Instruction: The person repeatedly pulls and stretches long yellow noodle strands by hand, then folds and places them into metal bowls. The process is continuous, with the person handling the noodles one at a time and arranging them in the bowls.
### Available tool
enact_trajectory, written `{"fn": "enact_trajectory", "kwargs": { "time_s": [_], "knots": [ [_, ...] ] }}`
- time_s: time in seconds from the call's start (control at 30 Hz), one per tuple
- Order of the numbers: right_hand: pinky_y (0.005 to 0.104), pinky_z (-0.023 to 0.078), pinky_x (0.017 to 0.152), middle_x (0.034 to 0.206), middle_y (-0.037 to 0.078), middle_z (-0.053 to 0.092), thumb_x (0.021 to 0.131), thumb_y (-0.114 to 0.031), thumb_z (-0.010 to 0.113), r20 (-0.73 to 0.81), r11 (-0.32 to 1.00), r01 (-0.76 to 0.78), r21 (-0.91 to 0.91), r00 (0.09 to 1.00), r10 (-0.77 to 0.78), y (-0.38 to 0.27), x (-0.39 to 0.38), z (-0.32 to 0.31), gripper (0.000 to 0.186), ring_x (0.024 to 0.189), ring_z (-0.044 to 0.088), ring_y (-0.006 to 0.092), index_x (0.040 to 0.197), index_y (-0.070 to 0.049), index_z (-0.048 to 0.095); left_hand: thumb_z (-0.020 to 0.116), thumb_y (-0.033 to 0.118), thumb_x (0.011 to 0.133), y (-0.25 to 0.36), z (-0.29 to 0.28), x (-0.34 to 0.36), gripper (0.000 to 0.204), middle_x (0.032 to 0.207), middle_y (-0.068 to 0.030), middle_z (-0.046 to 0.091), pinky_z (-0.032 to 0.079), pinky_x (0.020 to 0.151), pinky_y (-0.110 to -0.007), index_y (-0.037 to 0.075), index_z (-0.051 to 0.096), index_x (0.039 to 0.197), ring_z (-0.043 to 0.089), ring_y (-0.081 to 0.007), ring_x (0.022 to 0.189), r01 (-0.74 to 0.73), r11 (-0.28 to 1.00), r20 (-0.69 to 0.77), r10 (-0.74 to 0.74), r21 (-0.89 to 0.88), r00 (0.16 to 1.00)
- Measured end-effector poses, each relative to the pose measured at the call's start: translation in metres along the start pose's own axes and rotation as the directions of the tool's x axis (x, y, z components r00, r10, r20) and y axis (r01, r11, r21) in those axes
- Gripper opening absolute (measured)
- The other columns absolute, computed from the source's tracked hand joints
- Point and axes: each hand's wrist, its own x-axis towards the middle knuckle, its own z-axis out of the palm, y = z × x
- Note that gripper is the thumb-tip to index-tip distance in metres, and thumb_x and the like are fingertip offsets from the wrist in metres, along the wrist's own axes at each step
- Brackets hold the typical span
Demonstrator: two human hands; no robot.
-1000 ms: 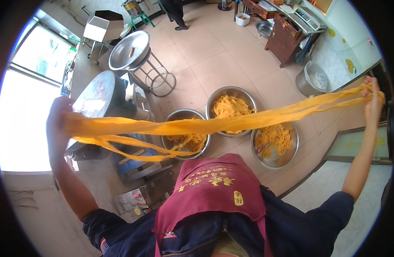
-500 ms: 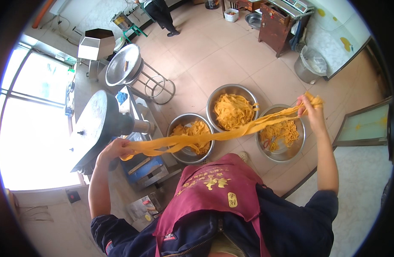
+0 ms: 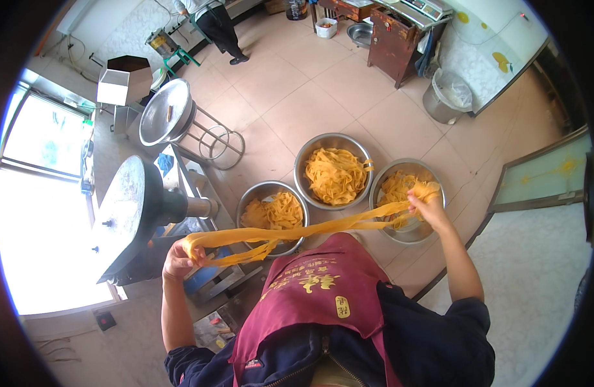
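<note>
Between my two raised hands stretches a bundle of long, flat yellow noodles [image 3: 297, 230], sagging slightly in the middle. My left hand [image 3: 179, 259] is closed on one end, where the strands fold over the fingers. My right hand [image 3: 428, 208] grips the other end, a bunched loop standing above the fist. Below are three steel basins. The left basin [image 3: 247, 196] and the middle basin [image 3: 301, 165] hold piles of the same noodles, the middle one heaped. Partly covered by my right hand and the strands, the right basin [image 3: 410, 237] holds a smaller pile.
A large metal machine [image 3: 132, 209] with a pipe-like outlet stands at my left. Beyond it a wide metal pan [image 3: 165, 113] rests on a tall stand. A lined bin [image 3: 442, 103] and a brown cabinet [image 3: 390, 51] are far right. Another person [image 3: 219, 29] stands far left.
My hands have come closer together and lower, my right hand moving left toward me, so the noodles hang looser. The view has shifted, bringing the basins slightly left.
</note>
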Motion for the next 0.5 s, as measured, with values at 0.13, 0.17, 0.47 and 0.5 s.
{"fn": "enact_trajectory", "kwargs": {
  "time_s": [0.13, 0.17, 0.47, 0.5],
  "knots": [
    [0.0258, 0.057, 0.062, 0.091, 0.005, 0.068, 0.101, -0.01, 0.066, 0.056, 0.998, -0.054, 0.023, 0.997, 0.053, 0.024, 0.0, 0.032, 0.024, 0.07, 0.067, 0.0113, 0.121, 0.001, 0.062, 0.084, 0.001, 0.076, 0.01, 0.015, -0.01, 0.037, 0.099, -0.0117, 0.071, 0.055, 0.072, -0.032, 0.0, 0.068, 0.11, 0.069, -0.0201, 0.081, -0.063, 0.998, 0.039, 0.064, -0.029, 0.997],
    [0.0258, 0.057, 0.062, 0.091, 0.006, 0.068, 0.101, -0.008, 0.066, 0.079, 0.996, -0.077, 0.05, 0.994, 0.073, 0.027, 0.0, 0.04, 0.025, 0.071, 0.067, 0.0115, 0.123, 0.002, 0.062, 0.082, -0.001, 0.076, 0.005, 0.01, -0.015, 0.037, 0.099, -0.0109, 0.071, 0.056, 0.074, -0.032, 0.0, 0.068, 0.111, 0.069, -0.0195, 0.082, -0.015, 0.999, -0.007, 0.015, 0.039, 1.0],
    [0.027, 0.056, 0.061, 0.09, 0.006, 0.067, 0.099, -0.006, 0.067, 0.162, 0.988, -0.147, 0.05, 0.977, 0.137, 0.06, 0.006, 0.1, 0.027, 0.071, 0.067, 0.0123, 0.123, 0.005, 0.061, 0.072, -0.008, 0.077, -0.035, 0.02, -0.008, 0.058, 0.108, -0.0083, 0.071, 0.057, 0.091, -0.035, 0.001, 0.059, 0.133, 0.069, -0.019, 0.103, 0.157, 0.987, -0.304, -0.142, 0.025, 0.942],
    [0.027, 0.056, 0.061, 0.091, 0.006, 0.067, 0.099, -0.006, 0.067, 0.154, 0.988, -0.146, 0.041, 0.978, 0.139, 0.065, 0.006, 0.101, 0.026, 0.071, 0.067, 0.0122, 0.122, 0.004, 0.062, 0.071, -0.007, 0.078, -0.038, 0.021, -0.007, 0.058, 0.108, -0.0082, 0.071, 0.057, 0.091, -0.035, 0.001, 0.059, 0.134, 0.069, -0.0191, 0.103, 0.148, 0.987, -0.326, -0.122, 0.055, 0.937]
  ]
}}
